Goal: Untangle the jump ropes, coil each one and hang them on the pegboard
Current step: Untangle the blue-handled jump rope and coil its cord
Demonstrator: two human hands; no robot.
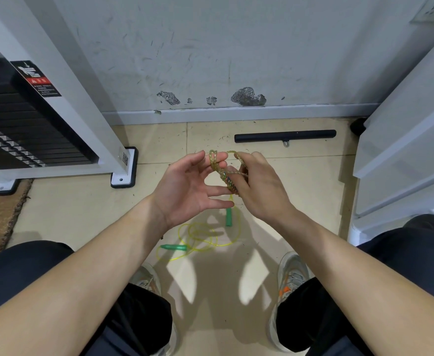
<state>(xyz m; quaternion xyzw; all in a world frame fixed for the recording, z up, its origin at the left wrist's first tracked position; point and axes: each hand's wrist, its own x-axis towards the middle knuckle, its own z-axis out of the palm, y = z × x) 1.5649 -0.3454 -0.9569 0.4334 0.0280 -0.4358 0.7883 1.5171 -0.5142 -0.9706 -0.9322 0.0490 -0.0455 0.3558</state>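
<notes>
– Between my two hands, held up over the floor tiles point(300, 191), sits the glittery rope point(223, 173), wound into a small bundle.

– Which hand has it?

– Both. My left hand point(187, 186) hooks its forefinger point(219, 156) through the top loop, with the thumb close by and the other fingers loosely spread. My right hand point(259, 186) pinches the wrapped lower part in its curled fingertips point(239, 181).

– How does it lie?

– Its long axis slants from my left forefinger down toward my right palm. The open loop is on the left, so I reckon that hand must guide the next turn.

– Its look?

– Translucent gold with coloured flecks, the turns packed tight.

– And the other one?

– The yellow rope point(200, 235) sprawls on the tiles below my hands, uncoiled, with its green handles point(228, 217) apart. A thin yellow strand shows under the bundle, and I cannot tell whether they join. I see no pegboard.
</notes>
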